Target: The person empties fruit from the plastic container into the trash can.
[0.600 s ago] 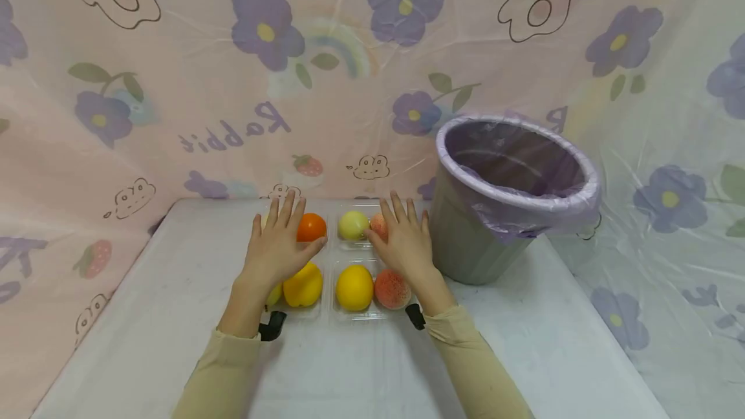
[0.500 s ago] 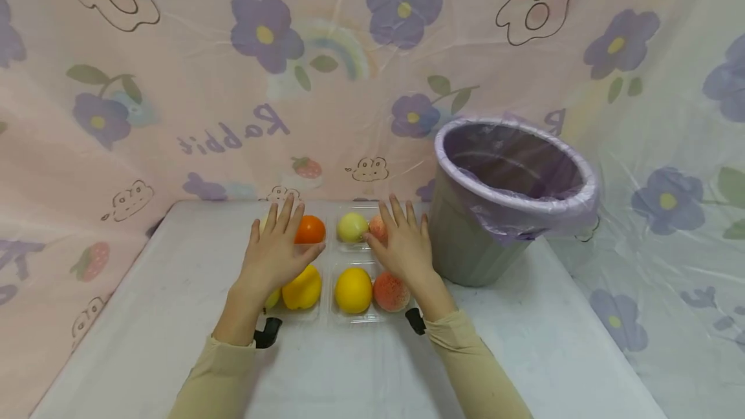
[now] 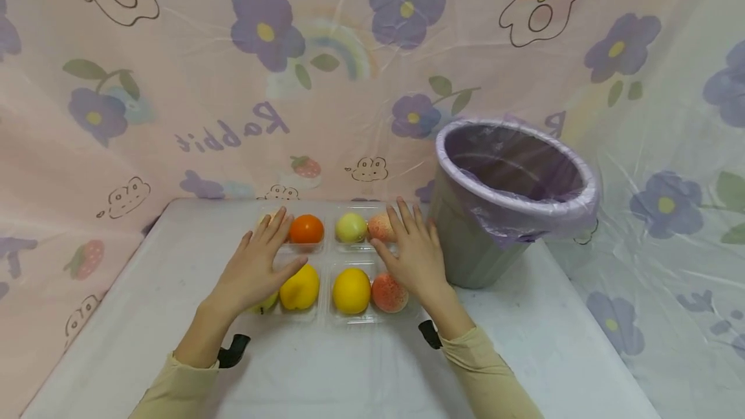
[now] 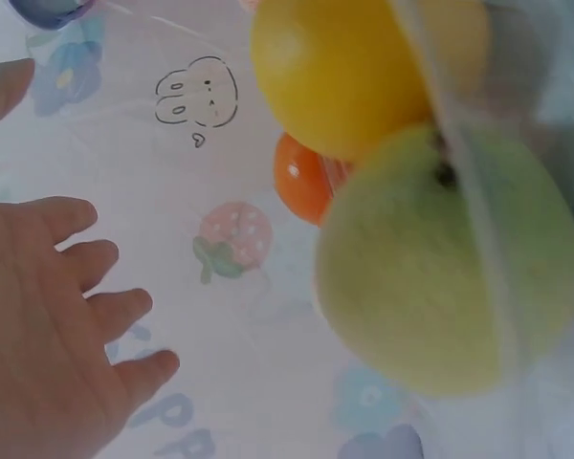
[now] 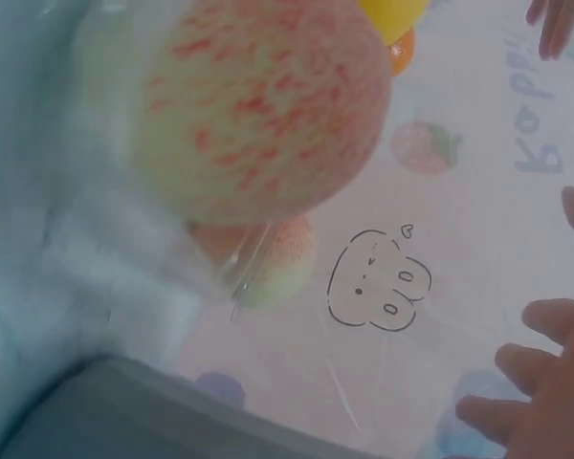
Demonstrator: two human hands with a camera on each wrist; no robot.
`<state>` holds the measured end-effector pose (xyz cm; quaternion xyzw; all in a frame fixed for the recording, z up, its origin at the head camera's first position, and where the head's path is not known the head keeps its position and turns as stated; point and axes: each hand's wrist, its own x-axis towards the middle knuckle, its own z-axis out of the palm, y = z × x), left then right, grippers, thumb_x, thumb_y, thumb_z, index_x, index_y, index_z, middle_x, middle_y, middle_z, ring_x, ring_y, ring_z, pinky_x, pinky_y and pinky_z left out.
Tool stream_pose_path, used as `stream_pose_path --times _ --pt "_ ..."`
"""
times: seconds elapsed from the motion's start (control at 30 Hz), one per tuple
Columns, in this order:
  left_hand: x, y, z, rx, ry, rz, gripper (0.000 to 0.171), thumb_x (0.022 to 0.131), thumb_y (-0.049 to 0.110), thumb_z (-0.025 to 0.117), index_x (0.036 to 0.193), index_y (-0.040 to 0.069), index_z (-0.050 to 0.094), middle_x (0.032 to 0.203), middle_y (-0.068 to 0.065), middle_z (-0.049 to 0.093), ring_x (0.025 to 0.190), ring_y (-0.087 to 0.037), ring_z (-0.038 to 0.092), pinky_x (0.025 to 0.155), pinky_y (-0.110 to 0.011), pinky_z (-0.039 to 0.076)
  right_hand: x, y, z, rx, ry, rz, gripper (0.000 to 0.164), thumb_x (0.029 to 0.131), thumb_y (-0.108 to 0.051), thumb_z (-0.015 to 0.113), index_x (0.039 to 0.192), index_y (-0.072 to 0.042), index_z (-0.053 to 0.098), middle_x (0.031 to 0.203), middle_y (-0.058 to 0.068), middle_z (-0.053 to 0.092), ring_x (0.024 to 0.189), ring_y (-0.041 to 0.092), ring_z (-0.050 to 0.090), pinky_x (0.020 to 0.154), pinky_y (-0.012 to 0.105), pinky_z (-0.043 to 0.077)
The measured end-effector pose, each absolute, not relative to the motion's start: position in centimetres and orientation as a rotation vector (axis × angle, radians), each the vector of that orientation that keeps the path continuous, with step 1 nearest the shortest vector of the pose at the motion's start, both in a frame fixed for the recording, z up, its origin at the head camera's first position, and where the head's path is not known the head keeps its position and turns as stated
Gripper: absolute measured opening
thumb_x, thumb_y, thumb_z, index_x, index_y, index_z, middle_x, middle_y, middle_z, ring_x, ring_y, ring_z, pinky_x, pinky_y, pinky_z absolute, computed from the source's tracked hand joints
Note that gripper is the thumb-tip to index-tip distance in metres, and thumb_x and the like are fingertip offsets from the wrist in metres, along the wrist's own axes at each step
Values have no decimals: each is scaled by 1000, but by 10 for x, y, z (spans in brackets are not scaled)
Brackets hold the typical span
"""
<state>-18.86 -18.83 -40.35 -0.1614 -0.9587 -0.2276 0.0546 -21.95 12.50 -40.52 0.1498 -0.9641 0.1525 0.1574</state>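
In the head view my left hand, fingers straight and spread, hovers over the left pair of clear plastic boxes. Under and beside it are an orange fruit, a yellow quince-like fruit and a green fruit, partly hidden. My right hand, fingers also extended, hovers above the right pair of boxes. Near it lie a red-speckled peach, a paler peach, a yellow fruit and a light green fruit. Neither hand holds anything.
A grey trash bin lined with a purple bag stands at the back right, close to my right hand. A white-covered table bears the boxes. A printed curtain rises behind it.
My left hand has shifted left and turned slightly, uncovering more of the orange fruit. My right hand has shifted a little right. The fruit and bin stay in place.
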Motion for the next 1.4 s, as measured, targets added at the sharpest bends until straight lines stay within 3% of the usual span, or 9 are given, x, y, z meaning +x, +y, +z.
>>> stream_pose_path --times 0.27,0.47,0.6,0.73,0.83,1.0,1.03,1.27,1.4 --pt "-174 -215 -405 -473 -2782 -1011 69 107 42 57 164 10 33 174 -4 17 153 -46 25 112 -79 28 -203 147 -406 532 -2606 408 71 102 -52 58 161 -16 41 171 4 27 154 38 30 123 66 23" --pt "-170 -233 -403 -440 -2583 -1175 47 107 26 61 147 2 56 164 -10 40 148 -47 35 108 -77 34 -190 166 -395 580 -2473 433 69 101 -50 59 158 -12 46 169 7 33 152 39 34 123 64 26" --pt "-170 -245 -408 -388 -2495 -1197 37 106 21 61 140 5 63 155 -9 52 141 -35 46 109 -47 46 -181 181 -384 609 -2355 445 71 106 -60 45 155 -10 49 166 9 38 149 40 39 119 66 32" --pt "-170 -255 -414 -347 -2466 -1184 34 107 19 61 139 9 66 149 -7 57 133 -5 49 94 -14 43 -170 194 -374 631 -2252 446 73 107 -63 39 153 -8 52 163 10 42 146 40 43 112 69 39" --pt "-170 -261 -419 -337 -2459 -1186 33 106 17 61 137 9 66 147 -8 59 127 10 45 91 -10 42 -161 202 -365 652 -2185 449 70 107 -60 43 151 -7 54 161 11 45 144 40 45 109 69 42" --pt "-172 -268 -426 -341 -2492 -1154 33 105 15 62 137 7 66 145 -10 60 119 13 47 89 -14 45 -146 213 -347 679 -2094 428 67 107 -56 47 147 -3 58 157 14 50 142 42 48 118 58 38" --pt "-172 -269 -428 -343 -2501 -1146 33 105 15 63 137 7 66 145 -11 60 118 13 48 89 -16 46 -143 216 -343 678 -2081 415 66 107 -55 47 147 -3 58 157 14 50 142 43 48 120 56 37" --pt "-173 -271 -440 -313 -2589 -1094 35 106 18 61 138 6 65 144 -12 60 121 -30 59 86 -23 48 -143 240 -315 650 -1964 362 65 106 -53 51 143 0 60 153 19 54 144 41 46 123 56 32" --pt "-174 -273 -448 -289 -2629 -1121 35 106 17 60 138 4 64 140 -15 62 119 -34 60 82 -16 46 -148 260 -301 578 -1975 350 69 105 -58 50 146 -4 58 155 17 51 147 39 42 125 57 27"
